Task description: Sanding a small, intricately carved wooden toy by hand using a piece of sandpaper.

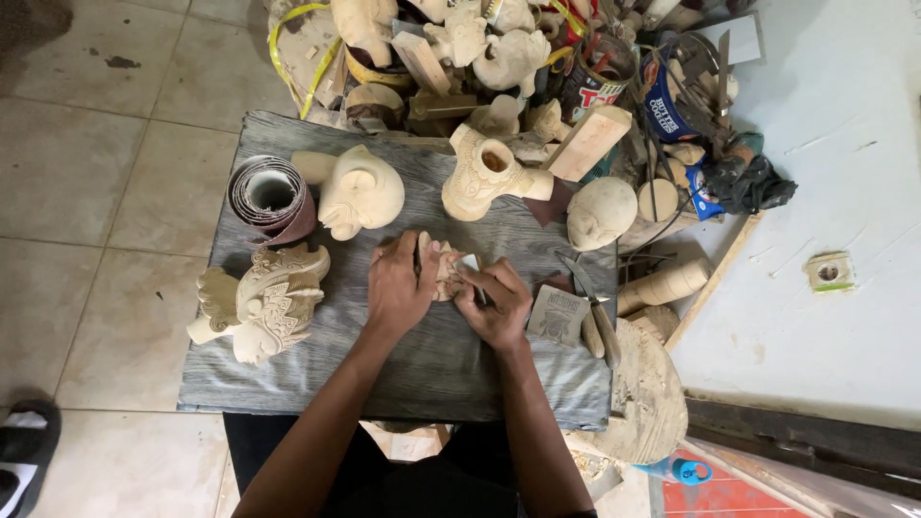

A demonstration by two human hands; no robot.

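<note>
Centrally on the grey board, the left hand clamps a small wooden carving, steadying it; the right hand pinches a thin carving tool against it.

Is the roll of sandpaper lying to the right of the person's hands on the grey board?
No. The roll of sandpaper lies at the board's upper left, left of both the left hand and right hand.

Two hands work on a small wooden carving on the grey counter. The left hand presses down on it. The right hand holds a thin tool against it. A roll of sandpaper and a carved wooden head lie near.
</note>
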